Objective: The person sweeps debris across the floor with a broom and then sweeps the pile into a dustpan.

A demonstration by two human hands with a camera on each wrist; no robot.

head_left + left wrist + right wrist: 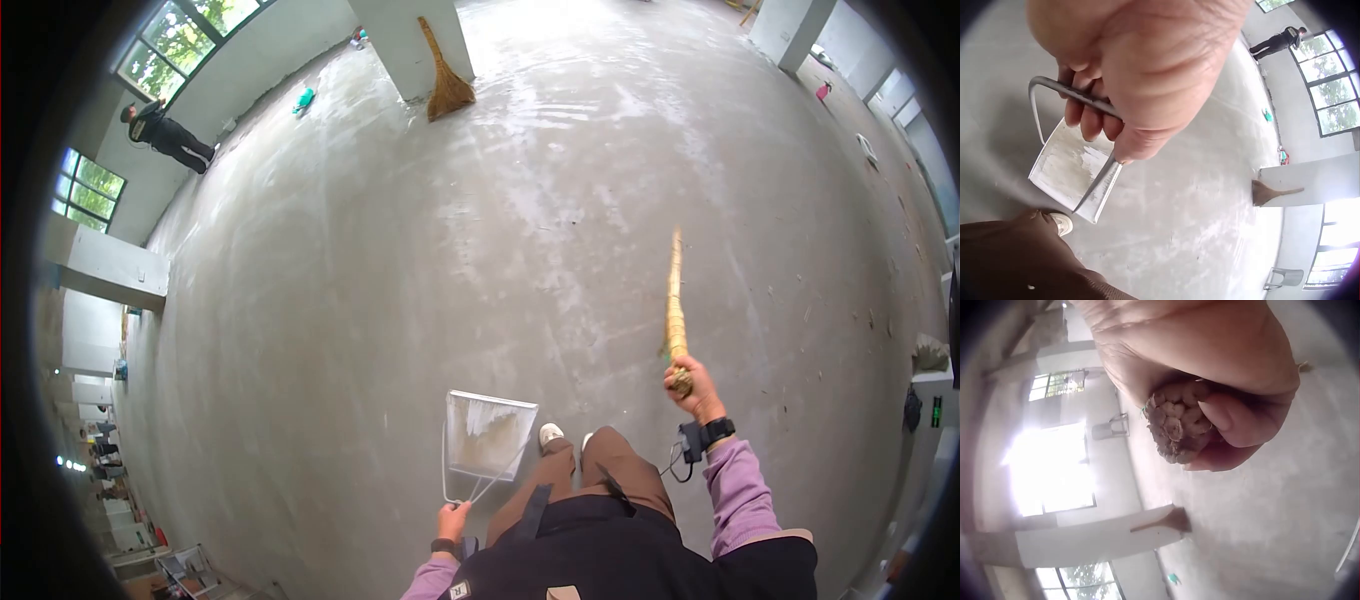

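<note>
My left hand (453, 520) grips the bent metal handle (1072, 92) of a white dustpan (490, 430). The pan hangs low in front of my left leg, its inside streaked with pale dust or plaster. In the left wrist view the fingers (1091, 122) curl round the bar. My right hand (692, 388) holds a straw broom (675, 300) by the butt of its bound-stalk handle, out to the right. It points forward and narrows to a thin far end in the head view. The right wrist view shows the cut stalk ends (1175, 422) inside the curled fingers.
Another straw broom (450, 92) leans against a white pillar (410, 50) ahead. A person in dark clothes (165, 135) stands by the windows at left. A green item (304, 100) lies near the wall. Bits of debris dot the concrete floor (560, 280) at right.
</note>
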